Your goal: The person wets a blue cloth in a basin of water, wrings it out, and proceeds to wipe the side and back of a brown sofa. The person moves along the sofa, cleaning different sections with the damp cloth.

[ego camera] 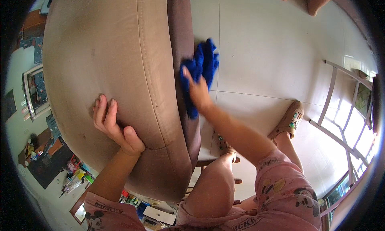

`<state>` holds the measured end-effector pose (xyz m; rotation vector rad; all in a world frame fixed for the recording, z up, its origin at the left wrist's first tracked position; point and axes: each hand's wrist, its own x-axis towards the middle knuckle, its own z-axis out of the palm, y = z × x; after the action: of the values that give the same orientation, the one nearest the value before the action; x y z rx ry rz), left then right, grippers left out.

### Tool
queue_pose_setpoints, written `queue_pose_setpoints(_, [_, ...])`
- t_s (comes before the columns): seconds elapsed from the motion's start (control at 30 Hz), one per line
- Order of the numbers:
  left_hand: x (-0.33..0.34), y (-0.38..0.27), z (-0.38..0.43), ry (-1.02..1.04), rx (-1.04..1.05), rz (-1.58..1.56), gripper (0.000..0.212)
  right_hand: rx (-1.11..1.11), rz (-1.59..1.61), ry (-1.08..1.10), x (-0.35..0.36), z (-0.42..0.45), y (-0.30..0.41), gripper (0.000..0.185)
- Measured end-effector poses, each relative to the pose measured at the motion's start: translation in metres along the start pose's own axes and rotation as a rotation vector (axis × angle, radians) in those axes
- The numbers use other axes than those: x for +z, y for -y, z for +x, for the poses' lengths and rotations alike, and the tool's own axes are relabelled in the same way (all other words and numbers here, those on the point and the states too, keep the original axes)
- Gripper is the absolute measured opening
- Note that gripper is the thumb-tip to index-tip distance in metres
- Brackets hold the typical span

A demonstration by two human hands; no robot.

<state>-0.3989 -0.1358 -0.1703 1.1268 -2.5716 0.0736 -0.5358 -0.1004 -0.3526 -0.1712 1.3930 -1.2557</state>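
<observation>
A large brown upholstered sofa piece, with a stitched seam along its edge, fills the left and middle of the view. My left hand rests on its surface with the fingers slightly bent and holds nothing. My right hand grips a bunched blue cloth against the darker side strip of the sofa, beside the floor. Folds of the cloth stick out past my fingers, and the hand and cloth are a little blurred.
Pale floor tiles lie to the right, where my feet in brown clogs stand. A metal rack frame is at the far right. Another person's feet show at the top. Below the sofa are a wooden stool and a white box.
</observation>
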Motion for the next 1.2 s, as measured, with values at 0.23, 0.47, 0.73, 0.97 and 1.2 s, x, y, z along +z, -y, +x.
queue_pose_setpoints(0.23, [0.015,0.000,-0.003,-0.059,-0.002,-0.087,0.062,-0.201,-0.171,-0.107,-0.006,-0.022,-0.045,0.070])
queue_pose_setpoints(0.47, [0.016,0.000,0.005,-0.161,0.056,-0.053,0.057,-0.016,-0.213,-0.115,-0.005,0.042,0.016,0.085])
queue_pose_setpoints(0.73, [0.012,0.005,-0.002,-0.126,0.008,-0.034,0.062,0.581,0.054,0.060,-0.026,-0.115,-0.105,0.076])
queue_pose_setpoints(0.97, [0.010,-0.004,0.003,-0.095,-0.023,-0.053,0.063,1.310,0.665,0.179,-0.039,-0.132,-0.125,0.079])
queue_pose_setpoints(1.2, [0.004,-0.003,-0.002,-0.059,-0.024,-0.034,0.057,0.825,0.528,0.017,-0.023,-0.053,-0.025,0.063])
